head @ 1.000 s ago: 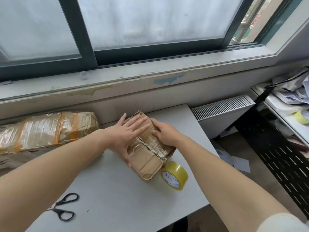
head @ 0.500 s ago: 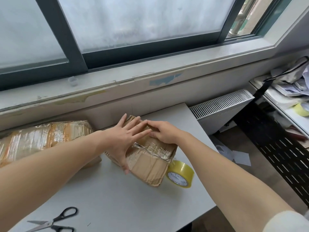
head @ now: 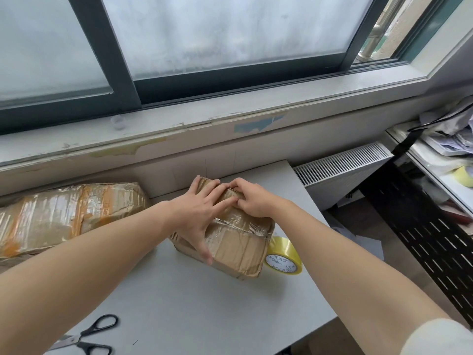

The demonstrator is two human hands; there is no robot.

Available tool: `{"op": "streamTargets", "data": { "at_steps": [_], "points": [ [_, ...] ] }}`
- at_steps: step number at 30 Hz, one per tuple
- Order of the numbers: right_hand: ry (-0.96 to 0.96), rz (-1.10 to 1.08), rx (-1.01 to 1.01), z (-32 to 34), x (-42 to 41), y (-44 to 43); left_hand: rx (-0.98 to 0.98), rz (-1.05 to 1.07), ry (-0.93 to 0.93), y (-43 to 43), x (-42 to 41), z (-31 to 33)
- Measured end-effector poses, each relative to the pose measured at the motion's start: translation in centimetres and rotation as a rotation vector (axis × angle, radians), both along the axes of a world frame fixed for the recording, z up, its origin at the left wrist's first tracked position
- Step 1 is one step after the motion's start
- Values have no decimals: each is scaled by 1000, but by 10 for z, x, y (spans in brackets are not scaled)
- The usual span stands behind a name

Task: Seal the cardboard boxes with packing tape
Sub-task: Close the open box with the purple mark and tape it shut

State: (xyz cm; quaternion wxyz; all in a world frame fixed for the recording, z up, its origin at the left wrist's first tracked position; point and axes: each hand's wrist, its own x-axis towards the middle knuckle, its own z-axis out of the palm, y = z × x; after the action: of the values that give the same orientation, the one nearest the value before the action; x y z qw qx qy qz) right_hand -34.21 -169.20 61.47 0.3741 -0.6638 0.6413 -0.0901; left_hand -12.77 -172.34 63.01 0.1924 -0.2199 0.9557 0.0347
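left hand flat, fingers spread on small box | right hand fingers bent, tips on its taped top, grip unclear | tape roll just beside box

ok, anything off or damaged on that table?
The small cardboard box is dented and crumpled, its clear tape wrinkled, and it sits askew to the table edge. The tape roll stands on edge at its right corner, near the table's right edge, so it might roll off.
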Motion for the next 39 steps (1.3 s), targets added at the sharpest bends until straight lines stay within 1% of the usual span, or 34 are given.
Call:
{"op": "streamTargets", "data": {
  "at_steps": [2, 4, 6, 7, 9, 10, 11, 13, 14, 15, 18, 21, 25, 28, 34, 39],
  "points": [
    [19, 36, 2, 2, -1, 4, 3, 16, 11, 4, 0, 0],
    [-21, 32, -8, 7, -6, 9, 5, 49, 19, 8, 0, -2],
    [-116, -131, -92, 16, -22, 17, 3, 95, 19, 14, -1, -3],
    [-116, -248, -144, 21, -33, 23, 4, 122, 19, 16, -2, -4],
    [9, -405, -195, 23, -61, 41, 8, 168, 18, 21, -3, -5],
    [66, -422, -147, 21, -73, 52, 5, 185, 17, 24, -4, -5],
    [90, -401, -50, 19, -81, 63, 0, 200, 16, 26, -4, -6],
    [141, -287, 156, 12, -86, 81, -2, 229, 18, 31, -6, -7],
    [173, -232, 217, 7, -85, 87, 1, 239, 25, 32, -6, -8],
    [203, -199, 236, 5, -84, 91, 5, 243, 37, 33, -7, -8],
    [249, -194, 186, 7, -79, 94, 22, 245, 62, 35, -7, -7],
    [291, -203, 203, 11, -81, 94, 37, 270, 43, 35, -8, -7],
    [361, -182, 127, 23, -85, 95, 47, 279, 25, 38, -9, -8],
    [463, -110, 77, 46, -87, 89, 46, 275, -17, 36, -15, -4],
    [594, -43, -49, 94, -78, 75, 41, 293, 18, 36, -17, -2],
    [628, -60, -23, 95, -75, 78, 50, 294, 22, 41, -8, -10]
  ]
}}
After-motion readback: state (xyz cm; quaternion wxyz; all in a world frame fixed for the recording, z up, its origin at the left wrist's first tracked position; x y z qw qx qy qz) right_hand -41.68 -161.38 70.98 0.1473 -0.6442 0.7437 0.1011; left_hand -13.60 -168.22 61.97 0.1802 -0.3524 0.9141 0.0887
